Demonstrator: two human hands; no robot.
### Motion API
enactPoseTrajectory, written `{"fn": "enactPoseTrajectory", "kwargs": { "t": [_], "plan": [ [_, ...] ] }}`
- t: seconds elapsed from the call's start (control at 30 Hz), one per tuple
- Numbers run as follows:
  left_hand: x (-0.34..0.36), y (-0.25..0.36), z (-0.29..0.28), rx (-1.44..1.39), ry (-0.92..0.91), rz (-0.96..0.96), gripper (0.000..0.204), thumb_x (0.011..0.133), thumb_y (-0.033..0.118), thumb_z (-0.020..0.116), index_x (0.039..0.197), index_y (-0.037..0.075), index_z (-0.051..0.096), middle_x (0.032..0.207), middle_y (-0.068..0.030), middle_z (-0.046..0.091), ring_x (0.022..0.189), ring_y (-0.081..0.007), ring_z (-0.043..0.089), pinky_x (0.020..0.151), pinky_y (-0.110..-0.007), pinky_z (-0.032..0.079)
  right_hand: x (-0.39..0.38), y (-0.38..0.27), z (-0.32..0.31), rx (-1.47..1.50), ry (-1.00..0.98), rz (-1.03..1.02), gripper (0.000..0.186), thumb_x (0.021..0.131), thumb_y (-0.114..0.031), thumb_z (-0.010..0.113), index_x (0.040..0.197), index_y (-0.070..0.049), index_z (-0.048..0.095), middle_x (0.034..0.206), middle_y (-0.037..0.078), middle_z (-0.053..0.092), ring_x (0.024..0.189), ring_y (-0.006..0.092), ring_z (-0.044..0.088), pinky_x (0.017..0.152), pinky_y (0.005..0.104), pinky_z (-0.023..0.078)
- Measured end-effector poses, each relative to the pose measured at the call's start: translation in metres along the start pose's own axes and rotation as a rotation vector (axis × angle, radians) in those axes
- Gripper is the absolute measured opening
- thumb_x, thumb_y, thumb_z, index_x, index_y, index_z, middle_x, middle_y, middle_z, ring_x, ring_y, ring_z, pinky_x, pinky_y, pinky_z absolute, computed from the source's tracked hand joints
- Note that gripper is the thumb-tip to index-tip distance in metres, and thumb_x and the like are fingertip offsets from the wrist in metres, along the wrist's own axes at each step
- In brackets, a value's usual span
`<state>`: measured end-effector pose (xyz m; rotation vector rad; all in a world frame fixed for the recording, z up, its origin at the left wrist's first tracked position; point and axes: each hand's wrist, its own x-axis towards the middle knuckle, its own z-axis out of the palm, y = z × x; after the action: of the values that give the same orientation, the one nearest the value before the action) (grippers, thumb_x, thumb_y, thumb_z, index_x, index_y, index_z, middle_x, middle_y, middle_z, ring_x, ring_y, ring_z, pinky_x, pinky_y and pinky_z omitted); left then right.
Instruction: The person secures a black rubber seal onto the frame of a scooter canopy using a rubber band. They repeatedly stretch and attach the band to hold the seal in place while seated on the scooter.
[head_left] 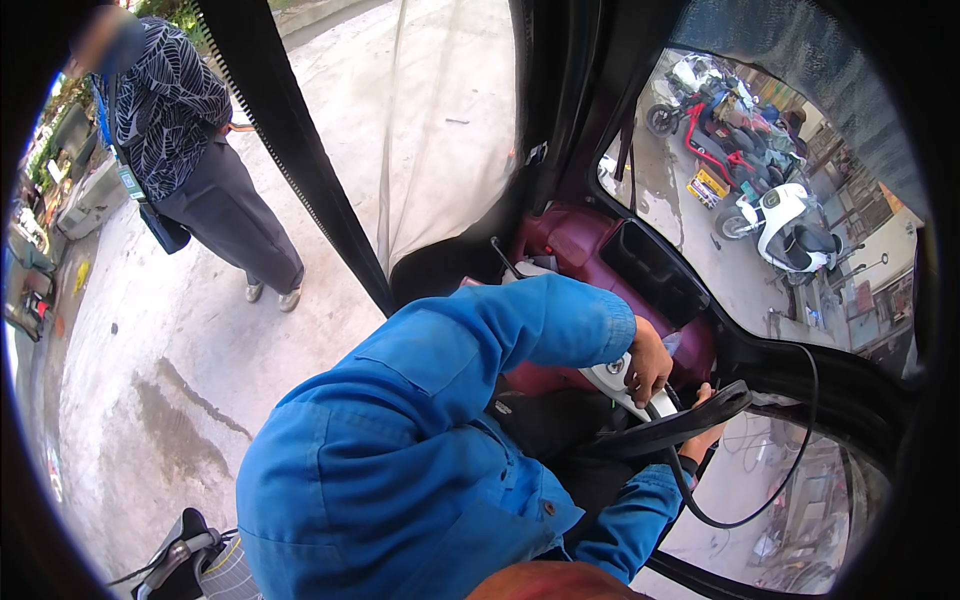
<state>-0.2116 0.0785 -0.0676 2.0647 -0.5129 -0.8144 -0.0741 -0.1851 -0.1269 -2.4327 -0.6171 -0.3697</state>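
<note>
Cramped interior of a small covered vehicle, framed by black posts and edging. To the left, bright, pale concrete ground (pixel 340 60), marked by dark stains (pixel 190 420), partly seen through a clear plastic sheet (pixel 450 150) beside a zipped black flap (pixel 288 140). Far left on that ground, a bystander (pixel 190 130) in a patterned shirt and dark trousers, with a small bag (pixel 165 228) slung across. Far right, beyond the front opening, parked scooters: a white scooter (pixel 795 230) nearer, a red scooter (pixel 712 150) farther off, and a yellow box (pixel 708 187) close by. Near right, another opening with a blurred, cluttered view.

Ahead, a maroon dashboard (pixel 575 240) with a black tray (pixel 655 270) set into the far side; on the near side, a white panel (pixel 598 378) with a round metal fitting.

Left hand (pixel 650 367), in a blue sleeve, over the right part of the white panel, fingers bent downward and close together; cannot tell any grip from here. Right hand (pixel 703 440) just nearer and to the right, partly behind a black strip (pixel 690 420), fingers mostly hidden; cannot tell clamped from loose. Farther right, a looping black cable (pixel 817 395).
</note>
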Motion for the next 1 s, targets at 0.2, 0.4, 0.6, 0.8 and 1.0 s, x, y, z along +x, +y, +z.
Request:
{"fn": "enactPoseTrajectory", "kwargs": {
  "t": [0.2, 0.4, 0.6, 0.8, 1.0],
  "plan": [
    [0.008, -0.007, -0.001, -0.008, -0.008, -0.007, 0.049, 0.089, 0.035, 0.093, 0.12, -0.001, 0.082, 0.108, -0.013, 0.079, 0.1, -0.0241, 0.074, 0.089, -0.037, 0.06, 0.009, 0.02, 0.008, 0.15, 0.009, 0.072, 0.051, 0.102, -0.049, 0.072, 0.103, 0.001, 0.074, 0.099, 0.023, 0.076, 0.095, 0.0423, 0.071, 0.086, 0.0503, 0.054],
    [0.013, -0.014, -0.004, -0.027, 0.009, 0.041, 0.048, 0.092, 0.036, 0.089, 0.119, -0.003, 0.082, 0.103, -0.0103, 0.079, 0.095, -0.0218, 0.073, 0.085, -0.036, 0.058, 0.002, 0.018, 0.013, 0.243, 0.022, 0.046, 0.046, 0.107, -0.042, 0.072, 0.103, 0.003, 0.074, 0.097, 0.01, 0.076, 0.091, 0.027, 0.07, 0.087, 0.0434, 0.053],
    [0.016, -0.013, -0.003, -0.087, -0.006, 0.034, 0.038, 0.092, 0.026, 0.09, 0.116, -0.002, 0.083, 0.104, -0.0101, 0.081, 0.096, -0.0204, 0.075, 0.086, -0.034, 0.06, -0.004, -0.023, -0.022, -0.135, -0.054, -0.036, 0.043, 0.095, -0.044, 0.071, 0.108, -0.005, 0.082, 0.102, 0.022, 0.082, 0.098, 0.0453, 0.079, 0.083, 0.0574, 0.06],
    [0.016, -0.013, -0.001, -0.11, -0.009, 0.026, 0.037, 0.093, 0.022, 0.089, 0.119, -0.003, 0.081, 0.106, -0.0109, 0.081, 0.1, -0.0211, 0.077, 0.092, -0.034, 0.062, -0.014, -0.05, -0.03, -0.009, -0.067, 0.004, 0.042, 0.095, -0.046, 0.071, 0.103, -0.007, 0.083, 0.09, 0.02, 0.08, 0.088, 0.0429, 0.079, 0.072, 0.052, 0.056],
    [0.014, -0.008, 0.001, -0.111, -0.022, 0.006, 0.039, 0.093, 0.023, 0.09, 0.12, -0.003, 0.081, 0.106, -0.0105, 0.081, 0.1, -0.0207, 0.077, 0.092, -0.035, 0.061, -0.015, -0.052, -0.032, 0.003, -0.059, 0.026, 0.04, 0.095, -0.044, 0.072, 0.105, -0.007, 0.082, 0.094, 0.02, 0.081, 0.093, 0.0439, 0.079, 0.077, 0.052, 0.058]
  ]
}}
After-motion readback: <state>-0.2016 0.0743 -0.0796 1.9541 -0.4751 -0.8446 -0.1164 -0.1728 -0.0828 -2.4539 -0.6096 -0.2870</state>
